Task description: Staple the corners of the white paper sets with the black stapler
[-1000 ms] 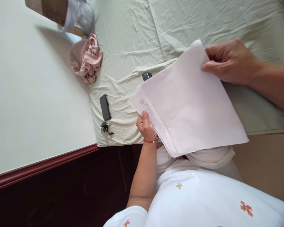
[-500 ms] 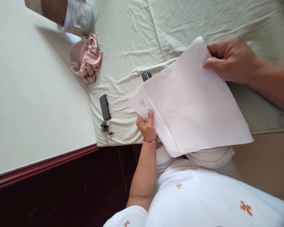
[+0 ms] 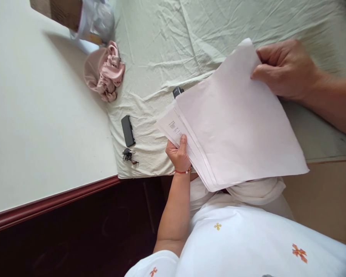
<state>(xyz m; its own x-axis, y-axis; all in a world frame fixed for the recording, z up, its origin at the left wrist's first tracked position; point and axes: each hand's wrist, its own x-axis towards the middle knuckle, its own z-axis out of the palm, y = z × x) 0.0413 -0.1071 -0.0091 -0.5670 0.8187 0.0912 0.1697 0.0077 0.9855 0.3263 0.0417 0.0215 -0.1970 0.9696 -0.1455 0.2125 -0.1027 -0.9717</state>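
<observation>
Several sheets of white paper [image 3: 236, 127] are held over my lap, lying slightly fanned so their left edges are staggered. My left hand [image 3: 178, 154], with a red string bracelet at the wrist, grips their left edge, its thumb on top. Small printed text shows on the sheet by that thumb. My right hand [image 3: 285, 69] pinches the upper right corner of the top sheet between thumb and bent fingers. The top sheet's visible face looks blank. A small dark object [image 3: 177, 92] is partly hidden behind the papers' upper left corner.
A wrinkled pale cloth [image 3: 155, 50] covers the surface ahead. On it lie a black rectangular object [image 3: 128, 130], keys [image 3: 128, 155] and a pink bundled fabric [image 3: 106, 73]. A brown box [image 3: 63, 13] and a clear plastic bag [image 3: 102, 21] stand by the white wall [image 3: 46, 115].
My right hand has shifted slightly up and to the right, lifting the top sheet's corner with it. A little more of the sheets beneath shows at the left edge. My left hand stays put.
</observation>
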